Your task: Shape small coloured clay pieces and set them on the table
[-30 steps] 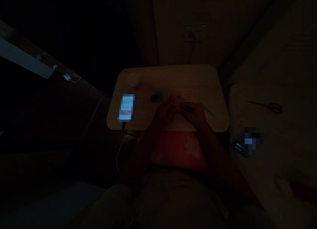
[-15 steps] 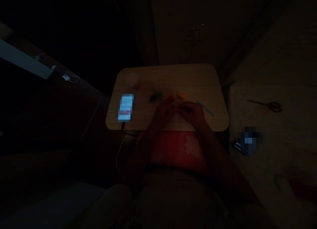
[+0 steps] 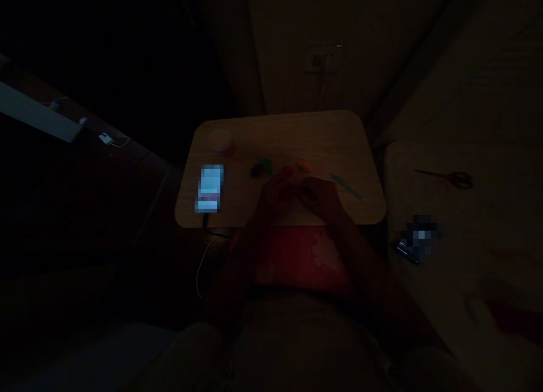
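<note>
In the dim light, my left hand (image 3: 274, 194) and my right hand (image 3: 318, 194) meet over the near part of a small wooden table (image 3: 280, 134). The fingers of both are bent and pinched together at the fingertips. Whatever lies between them is too dark and small to name. Just beyond the fingers sits a small red lump (image 3: 287, 170), with an orange-yellow lump (image 3: 304, 166) to its right. Left of these are a green piece (image 3: 266, 165) and a dark reddish lump (image 3: 256, 170), close together. A pale blue-green strip (image 3: 345, 186) lies right of my right hand.
A lit phone (image 3: 210, 188) with a cable lies on the table's left, before a lidded tub (image 3: 223, 143). Scissors (image 3: 449, 178) and a dark device (image 3: 418, 239) rest on the pale surface at right. A wall socket (image 3: 322, 59) is behind.
The whole view has shifted slightly, so things appear a little further left. My hands stay together; the small reddish bit seen between the fingertips before no longer shows clearly.
</note>
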A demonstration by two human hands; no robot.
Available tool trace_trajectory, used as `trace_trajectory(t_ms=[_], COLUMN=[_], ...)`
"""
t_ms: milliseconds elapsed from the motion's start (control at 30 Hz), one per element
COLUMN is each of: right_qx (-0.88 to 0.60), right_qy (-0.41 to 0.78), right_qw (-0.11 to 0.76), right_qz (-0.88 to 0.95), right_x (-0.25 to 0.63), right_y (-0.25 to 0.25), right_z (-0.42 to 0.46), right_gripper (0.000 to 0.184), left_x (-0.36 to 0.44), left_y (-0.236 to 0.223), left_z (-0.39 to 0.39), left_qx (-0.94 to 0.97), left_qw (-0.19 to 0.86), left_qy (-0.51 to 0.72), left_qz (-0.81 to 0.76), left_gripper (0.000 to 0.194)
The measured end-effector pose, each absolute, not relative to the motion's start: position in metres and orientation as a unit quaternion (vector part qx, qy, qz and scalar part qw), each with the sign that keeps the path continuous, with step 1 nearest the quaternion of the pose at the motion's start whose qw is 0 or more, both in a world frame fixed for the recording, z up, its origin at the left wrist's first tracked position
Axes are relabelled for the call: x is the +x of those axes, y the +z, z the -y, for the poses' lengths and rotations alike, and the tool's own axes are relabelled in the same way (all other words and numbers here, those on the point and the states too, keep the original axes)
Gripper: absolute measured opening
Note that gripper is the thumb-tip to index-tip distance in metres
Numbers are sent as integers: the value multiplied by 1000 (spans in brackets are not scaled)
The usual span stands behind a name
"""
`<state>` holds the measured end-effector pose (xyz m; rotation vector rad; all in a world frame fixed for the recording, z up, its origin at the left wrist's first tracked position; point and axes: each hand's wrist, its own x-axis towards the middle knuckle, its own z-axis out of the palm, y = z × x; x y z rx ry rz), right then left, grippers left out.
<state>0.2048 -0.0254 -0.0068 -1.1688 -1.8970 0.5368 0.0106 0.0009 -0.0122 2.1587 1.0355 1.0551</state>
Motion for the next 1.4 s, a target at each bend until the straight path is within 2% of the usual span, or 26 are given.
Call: trace_trajectory(t_ms=[167, 367, 500, 600, 700, 900, 1033, 1100, 1167, 1267, 1400], right_qx=[-468, -477, -509, -543, -555, -543, -524, -501, -483, -467, -444], right_qy=[200, 188, 158, 115, 84, 102, 110, 119, 120, 112, 126], right_qw=[413, 396, 416, 401, 369, 356, 383, 408, 427, 454, 483], right_qz=[755, 762, 737, 729, 741, 753, 753, 754, 755, 750, 744], right_x=[202, 203, 202, 202, 201, 203, 204, 204, 204, 204, 203], right_y=[-7, -7, -8, -11, -13, -14, -13, -12, -12, -13, -13], right_z=[26, 27, 26, 24, 22, 20, 21, 22, 22, 24, 26], right_gripper=[19, 21, 19, 18, 20, 22, 27, 36, 42, 29, 17], left_x=[10, 10, 8, 6, 7, 7, 9, 10, 11, 12, 10], left_y=[-15, -13, -12, -14, -17, -13, -9, -9, -9, -9, -11], left_z=[0, 1, 1, 0, -2, -2, 1, 3, 5, 5, 5], left_qx=[792, 790, 764, 733, 730, 743, 737, 721, 702, 686, 688], left_qw=[247, 244, 236, 250, 252, 261, 275, 311, 357, 405, 413], left_qy=[394, 396, 438, 467, 469, 465, 453, 462, 464, 456, 449], left_qz=[-396, -400, -411, -427, -429, -405, -419, -413, -406, -397, -394], left_gripper=[15, 17, 15, 10, 14, 17, 19, 16, 21, 30, 34])
